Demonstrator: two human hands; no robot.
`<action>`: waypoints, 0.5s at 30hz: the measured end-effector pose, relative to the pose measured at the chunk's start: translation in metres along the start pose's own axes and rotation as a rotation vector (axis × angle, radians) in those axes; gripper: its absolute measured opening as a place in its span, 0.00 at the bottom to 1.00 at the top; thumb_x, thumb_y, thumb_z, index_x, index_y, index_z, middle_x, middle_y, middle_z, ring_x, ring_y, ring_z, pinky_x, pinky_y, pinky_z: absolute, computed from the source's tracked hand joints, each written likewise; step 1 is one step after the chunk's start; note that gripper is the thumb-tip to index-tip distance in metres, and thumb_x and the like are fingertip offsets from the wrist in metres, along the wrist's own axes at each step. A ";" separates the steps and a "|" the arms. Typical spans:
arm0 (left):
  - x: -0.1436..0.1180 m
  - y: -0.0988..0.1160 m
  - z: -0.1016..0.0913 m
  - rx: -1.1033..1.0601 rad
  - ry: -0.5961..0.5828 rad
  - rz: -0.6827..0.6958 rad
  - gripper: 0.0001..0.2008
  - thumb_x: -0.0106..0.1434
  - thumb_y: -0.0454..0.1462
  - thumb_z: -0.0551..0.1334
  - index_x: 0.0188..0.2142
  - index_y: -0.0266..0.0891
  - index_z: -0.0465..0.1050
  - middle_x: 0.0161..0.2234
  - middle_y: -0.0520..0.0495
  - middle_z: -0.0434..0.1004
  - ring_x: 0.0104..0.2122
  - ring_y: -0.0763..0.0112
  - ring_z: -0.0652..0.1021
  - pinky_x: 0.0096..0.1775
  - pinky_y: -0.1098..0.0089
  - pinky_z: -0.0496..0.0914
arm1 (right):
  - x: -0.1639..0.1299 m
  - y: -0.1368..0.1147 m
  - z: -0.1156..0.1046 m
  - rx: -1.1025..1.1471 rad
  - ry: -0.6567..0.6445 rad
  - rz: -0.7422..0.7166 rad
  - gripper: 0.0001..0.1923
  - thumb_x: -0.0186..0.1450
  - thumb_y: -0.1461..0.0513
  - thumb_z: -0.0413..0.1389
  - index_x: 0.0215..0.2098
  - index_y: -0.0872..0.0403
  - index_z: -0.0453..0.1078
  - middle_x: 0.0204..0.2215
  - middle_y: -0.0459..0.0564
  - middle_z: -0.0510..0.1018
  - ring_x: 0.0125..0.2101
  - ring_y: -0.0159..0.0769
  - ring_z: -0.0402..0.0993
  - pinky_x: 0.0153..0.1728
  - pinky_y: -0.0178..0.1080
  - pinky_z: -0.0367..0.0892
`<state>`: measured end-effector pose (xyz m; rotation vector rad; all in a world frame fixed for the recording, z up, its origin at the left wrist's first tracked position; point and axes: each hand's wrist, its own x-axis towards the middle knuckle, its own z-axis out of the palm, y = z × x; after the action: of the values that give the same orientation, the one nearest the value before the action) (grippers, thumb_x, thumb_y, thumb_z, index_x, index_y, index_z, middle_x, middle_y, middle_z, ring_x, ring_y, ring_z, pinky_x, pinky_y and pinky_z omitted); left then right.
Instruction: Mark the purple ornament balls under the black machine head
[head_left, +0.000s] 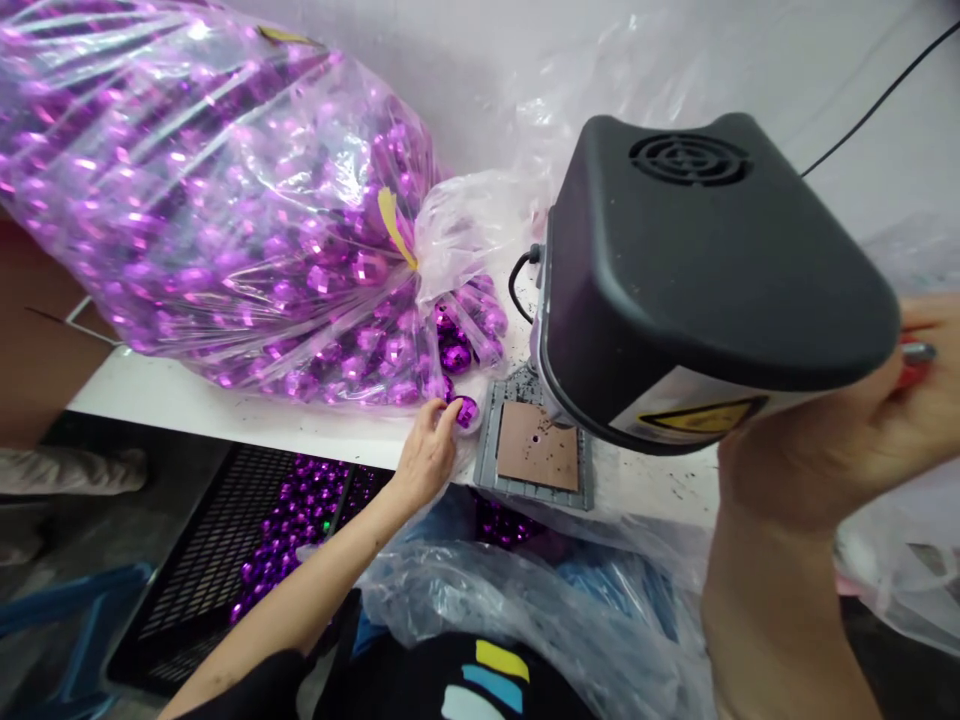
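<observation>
Right hand (840, 440) nearest, at 3 o'clock, clasped on red lever (916, 362) beside black press (705, 270). Left hand (426, 455) pinching purple faceted ball (466, 411) at bench (187, 400) edge, just left of press plate (536, 445). Best seat ball centred before lever pull. Bag of balls (225, 200) at 11 o'clock.

Left hand (429, 452) pinching purple ball (466, 411) beside bench drill (675, 290) — right hand (847, 420) on lever (916, 362), bagged baubles (225, 200) behind.

A shiny purple faceted ball (466, 411) lay on the white table's front edge, just left of the grey plate, touched by fingertips. A red handle (916, 362) sat at the frame's right edge, mostly hidden.
</observation>
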<state>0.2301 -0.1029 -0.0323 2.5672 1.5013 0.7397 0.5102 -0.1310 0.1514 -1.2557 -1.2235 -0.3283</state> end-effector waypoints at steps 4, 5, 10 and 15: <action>0.001 0.007 -0.026 -0.023 -0.119 -0.066 0.24 0.69 0.32 0.54 0.64 0.36 0.60 0.55 0.36 0.72 0.50 0.57 0.78 0.51 0.61 0.74 | 0.001 0.000 -0.001 -0.015 -0.011 -0.007 0.23 0.73 0.49 0.44 0.34 0.59 0.66 0.21 0.41 0.62 0.24 0.14 0.59 0.27 0.29 0.55; 0.008 0.008 -0.033 0.004 -0.160 -0.098 0.22 0.72 0.36 0.54 0.63 0.37 0.62 0.53 0.37 0.75 0.49 0.57 0.79 0.49 0.61 0.74 | 0.002 0.001 -0.001 -0.015 -0.006 -0.011 0.24 0.73 0.48 0.44 0.34 0.59 0.66 0.21 0.42 0.61 0.24 0.15 0.59 0.27 0.29 0.54; 0.048 0.020 -0.043 0.228 -0.471 -0.188 0.19 0.74 0.46 0.54 0.56 0.38 0.69 0.42 0.38 0.81 0.38 0.54 0.83 0.36 0.62 0.72 | 0.003 0.003 0.001 -0.018 0.013 -0.012 0.24 0.72 0.47 0.45 0.33 0.59 0.66 0.23 0.43 0.62 0.24 0.15 0.58 0.25 0.30 0.53; 0.053 0.028 -0.032 0.157 -0.476 -0.160 0.22 0.68 0.39 0.63 0.59 0.39 0.65 0.45 0.38 0.78 0.39 0.54 0.82 0.35 0.63 0.71 | 0.004 0.003 0.001 0.008 -0.019 0.027 0.26 0.71 0.45 0.45 0.33 0.59 0.66 0.22 0.43 0.59 0.25 0.17 0.57 0.25 0.29 0.53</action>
<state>0.2599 -0.0789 0.0236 2.4425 1.6155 -0.0150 0.5134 -0.1280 0.1530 -1.2701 -1.2217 -0.2922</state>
